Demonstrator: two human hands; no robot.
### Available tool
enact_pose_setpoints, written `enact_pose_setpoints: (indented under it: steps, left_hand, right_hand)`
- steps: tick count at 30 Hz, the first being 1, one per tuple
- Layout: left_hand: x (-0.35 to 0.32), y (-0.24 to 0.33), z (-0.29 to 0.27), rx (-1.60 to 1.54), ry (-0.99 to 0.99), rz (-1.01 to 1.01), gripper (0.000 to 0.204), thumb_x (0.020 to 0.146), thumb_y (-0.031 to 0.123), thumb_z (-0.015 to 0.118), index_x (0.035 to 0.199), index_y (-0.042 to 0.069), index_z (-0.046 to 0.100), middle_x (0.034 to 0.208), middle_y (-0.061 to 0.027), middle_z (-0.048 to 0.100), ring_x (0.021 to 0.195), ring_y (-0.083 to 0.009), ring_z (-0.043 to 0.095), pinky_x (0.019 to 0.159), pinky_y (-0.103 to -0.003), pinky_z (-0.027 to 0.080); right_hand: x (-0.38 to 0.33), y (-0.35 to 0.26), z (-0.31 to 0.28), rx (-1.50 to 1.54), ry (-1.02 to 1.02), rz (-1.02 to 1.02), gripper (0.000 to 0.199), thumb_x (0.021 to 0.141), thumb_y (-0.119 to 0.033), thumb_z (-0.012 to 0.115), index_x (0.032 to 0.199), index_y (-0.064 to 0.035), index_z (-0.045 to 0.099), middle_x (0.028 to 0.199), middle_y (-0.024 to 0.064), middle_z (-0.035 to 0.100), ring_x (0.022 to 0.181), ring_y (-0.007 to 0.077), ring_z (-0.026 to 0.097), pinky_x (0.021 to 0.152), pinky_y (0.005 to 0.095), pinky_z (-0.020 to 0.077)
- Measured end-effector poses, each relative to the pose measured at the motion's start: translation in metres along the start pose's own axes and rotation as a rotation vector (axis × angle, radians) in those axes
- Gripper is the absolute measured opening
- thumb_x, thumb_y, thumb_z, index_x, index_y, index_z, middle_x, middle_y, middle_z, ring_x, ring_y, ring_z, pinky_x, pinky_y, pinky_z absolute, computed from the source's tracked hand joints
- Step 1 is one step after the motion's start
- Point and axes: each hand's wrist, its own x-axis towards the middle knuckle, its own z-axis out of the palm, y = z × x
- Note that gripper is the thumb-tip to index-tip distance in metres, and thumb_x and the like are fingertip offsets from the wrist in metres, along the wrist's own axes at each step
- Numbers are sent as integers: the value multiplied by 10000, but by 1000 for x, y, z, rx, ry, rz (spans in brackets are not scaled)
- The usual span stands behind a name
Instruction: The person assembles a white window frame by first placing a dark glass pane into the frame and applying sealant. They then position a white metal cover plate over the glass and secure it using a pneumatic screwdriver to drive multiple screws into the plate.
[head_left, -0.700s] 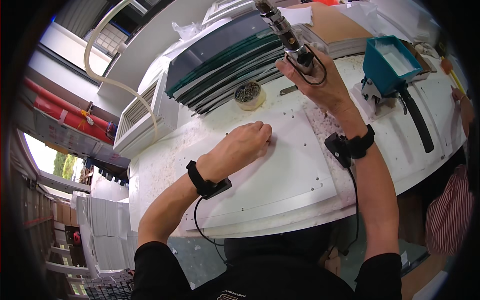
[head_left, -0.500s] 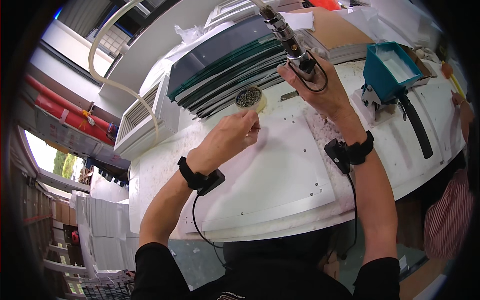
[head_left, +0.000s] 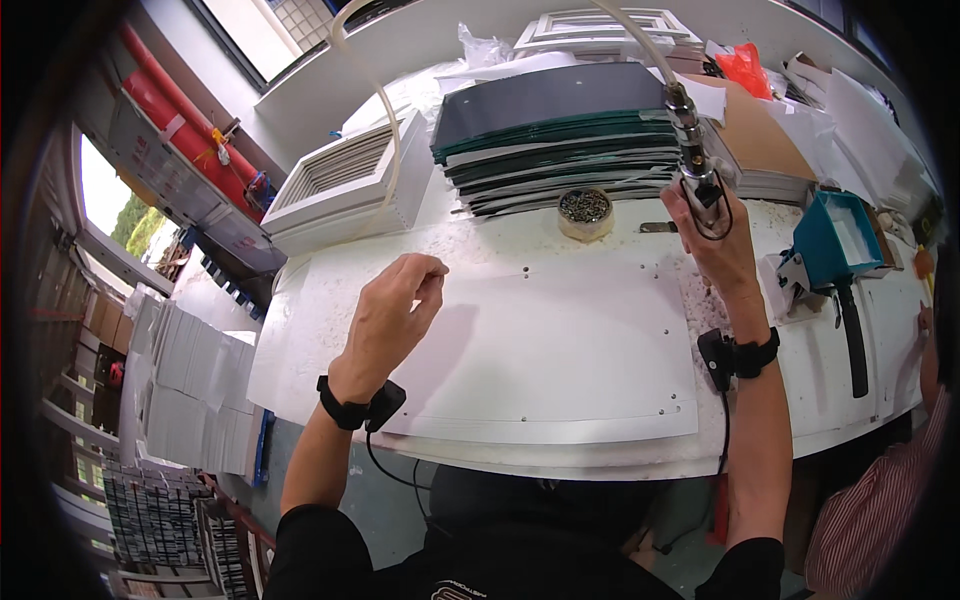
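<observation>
My right hand [head_left: 722, 245] is wrapped round a metal air tool [head_left: 690, 140], its pale hose running up from the top end. It hovers over the far right corner of a flat white panel [head_left: 570, 350]. Above the panel's far left part, my left hand [head_left: 390, 310] is closed in a pinch; whatever lies between its fingertips is too small to make out. Several small metal fasteners [head_left: 666, 332] sit along the panel's edges. Beyond its far edge stands a round tub [head_left: 583, 226] filled with small dark metal pieces. A flat metal strip [head_left: 657, 228] lies near my right hand.
Dark and white sheets [head_left: 560, 110] are stacked at the back. White louvred frames [head_left: 335, 185] stand back left. At right are a teal hopper-like tool [head_left: 835, 235] with a black handle and another person's hand [head_left: 924, 318]. The pale hose [head_left: 392, 150] loops above the table [head_left: 320, 300].
My left hand has moved left, away from the tub, over the panel's far left part, still pinched. The view has turned. My right hand still holds the air tool.
</observation>
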Motion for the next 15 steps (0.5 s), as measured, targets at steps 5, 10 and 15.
enact_pose_setpoints:
  steps: [5, 10, 15]
  left_hand:
    - [-147, -36, -39, 59, 205, -348, 120, 910, -23, 685, 1028, -4, 672, 942, -126, 706, 759, -213, 692, 697, -321, 563]
    - [-228, -67, -35, -19, 393, -523, 96, 916, 15, 688, 1011, 25, 673, 930, -102, 692, 732, -194, 669, 655, -318, 537]
    - [-226, -76, -32, 42, 468, -339, 136, 875, 9, 705, 998, 58, 677, 939, -115, 690, 794, -278, 672, 683, -372, 546]
  right_hand:
    - [-10, -48, 10, 56, -23, -83, 220, 946, -139, 759, 1074, -18, 627, 862, 18, 673, 734, 92, 621, 708, 239, 511]
    - [-3, -124, 88, -155, -315, -380, 250, 895, -109, 813, 995, -61, 589, 731, 12, 545, 654, 103, 509, 618, 257, 442]
    - [16, -134, 185, -138, -582, -432, 271, 900, -142, 811, 1043, -43, 602, 763, 49, 551, 681, 171, 492, 648, 296, 452]
